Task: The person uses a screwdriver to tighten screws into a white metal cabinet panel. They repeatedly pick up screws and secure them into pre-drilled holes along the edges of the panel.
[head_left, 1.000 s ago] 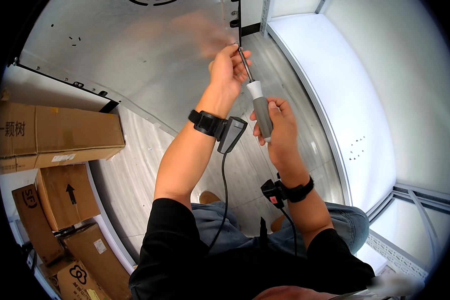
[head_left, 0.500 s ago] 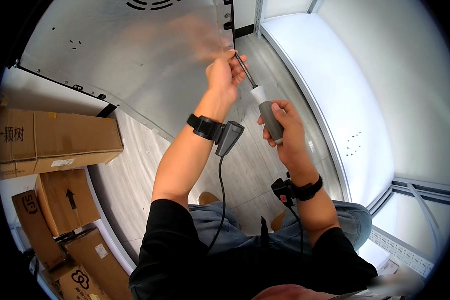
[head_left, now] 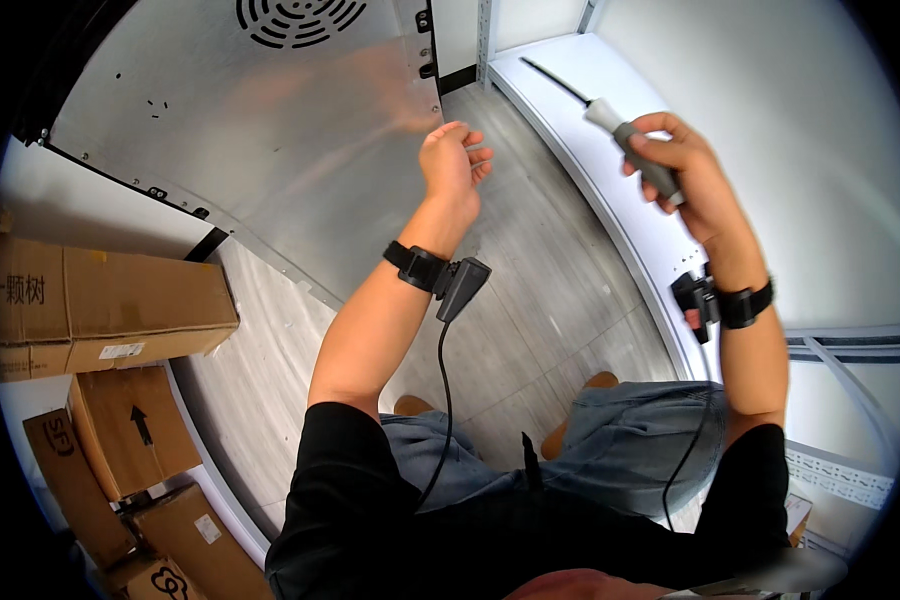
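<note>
Right hand (head_left: 685,175) gripping screwdriver (head_left: 625,135), swung right

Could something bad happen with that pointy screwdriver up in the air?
Maybe. The right hand holds the screwdriver raised with its thin tip free, so it could poke the white wall or scratch the metal panel. The left hand is open beside that panel's edge and could get nicked. The wrist cable hangs loose and might snag.

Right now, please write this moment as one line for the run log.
left hand: empty, fingers curled, beside metal panel | right hand: grips screwdriver, shaft pointing away | cardboard boxes: at left
</note>
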Demonstrator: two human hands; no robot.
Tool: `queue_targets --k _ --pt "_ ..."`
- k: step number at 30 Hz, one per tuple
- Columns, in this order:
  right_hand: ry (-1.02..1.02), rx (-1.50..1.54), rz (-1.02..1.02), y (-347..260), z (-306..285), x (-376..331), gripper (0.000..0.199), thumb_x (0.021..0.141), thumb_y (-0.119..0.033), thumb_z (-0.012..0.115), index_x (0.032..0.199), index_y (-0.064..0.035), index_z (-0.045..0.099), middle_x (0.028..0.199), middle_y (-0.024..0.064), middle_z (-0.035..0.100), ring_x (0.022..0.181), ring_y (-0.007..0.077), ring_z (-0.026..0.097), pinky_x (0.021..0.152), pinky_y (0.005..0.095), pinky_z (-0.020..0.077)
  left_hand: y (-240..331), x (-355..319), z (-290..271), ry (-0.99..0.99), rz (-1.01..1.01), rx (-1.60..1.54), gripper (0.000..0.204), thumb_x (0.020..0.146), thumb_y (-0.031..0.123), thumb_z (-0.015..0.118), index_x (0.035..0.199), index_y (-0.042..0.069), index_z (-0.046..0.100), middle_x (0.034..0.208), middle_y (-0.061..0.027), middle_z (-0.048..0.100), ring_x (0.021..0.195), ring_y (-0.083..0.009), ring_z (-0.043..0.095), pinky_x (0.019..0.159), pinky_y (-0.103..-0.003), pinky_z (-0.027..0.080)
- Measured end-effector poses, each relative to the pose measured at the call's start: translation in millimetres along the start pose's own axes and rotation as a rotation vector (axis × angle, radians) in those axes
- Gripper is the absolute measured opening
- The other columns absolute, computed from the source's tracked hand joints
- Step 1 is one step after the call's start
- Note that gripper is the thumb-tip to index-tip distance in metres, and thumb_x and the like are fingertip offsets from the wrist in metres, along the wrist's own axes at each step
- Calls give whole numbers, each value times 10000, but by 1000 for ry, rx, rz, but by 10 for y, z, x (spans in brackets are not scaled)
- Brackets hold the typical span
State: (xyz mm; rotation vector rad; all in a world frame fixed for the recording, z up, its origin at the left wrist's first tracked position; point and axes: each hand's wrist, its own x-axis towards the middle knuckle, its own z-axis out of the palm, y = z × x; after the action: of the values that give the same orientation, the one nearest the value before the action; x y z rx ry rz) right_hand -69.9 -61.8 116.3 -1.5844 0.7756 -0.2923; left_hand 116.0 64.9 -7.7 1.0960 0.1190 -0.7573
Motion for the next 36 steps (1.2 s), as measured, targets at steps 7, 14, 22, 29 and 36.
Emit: queue_targets --k 7,14,22,29,36 --pt "79 -265 -87 -37 -1087 -280 205 852 -217 587 994 -73 553 678 29 613 436 30 523 316 128 315 -221 -21 88 -82 -13 112 155 903 141 485 1047 84 494 851 -33 556 687 -130 545 592 -268 454" --pt "54 -127 9 1011 -2062 -637 240 867 -240 590 1046 -84 558 760 52 645 541 43 542 409 147 355 -1044 -152 578 -313 -163 360 113 905 126 504 1002 77 536 809 -12 569 719 -115 550 637 -246 442" --pt "459 241 153 2424 -2446 -1004 262 855 -203 592 1065 -57 539 821 88 649 614 101 559 502 210 379 -2203 -178 1546 -583 -219 793 204 854 135 596 1044 59 583 867 -12 591 793 -104 561 689 -237 441" --pt "705 551 274 3365 -2544 -1311 262 896 -190 558 1112 -54 500 858 104 637 666 129 561 555 240 405 -3564 95 2220 -846 32 1194 281 812 167 665 1040 13 610 849 -20 609 780 -120 571 687 -262 465" --pt "745 696 335 3798 -2535 -1398 236 910 -185 526 1117 -75 499 863 101 629 653 121 560 563 238 408 -4282 176 2633 -772 180 1467 262 776 188 692 993 53 635 863 -54 649 772 -165 610 691 -301 496"
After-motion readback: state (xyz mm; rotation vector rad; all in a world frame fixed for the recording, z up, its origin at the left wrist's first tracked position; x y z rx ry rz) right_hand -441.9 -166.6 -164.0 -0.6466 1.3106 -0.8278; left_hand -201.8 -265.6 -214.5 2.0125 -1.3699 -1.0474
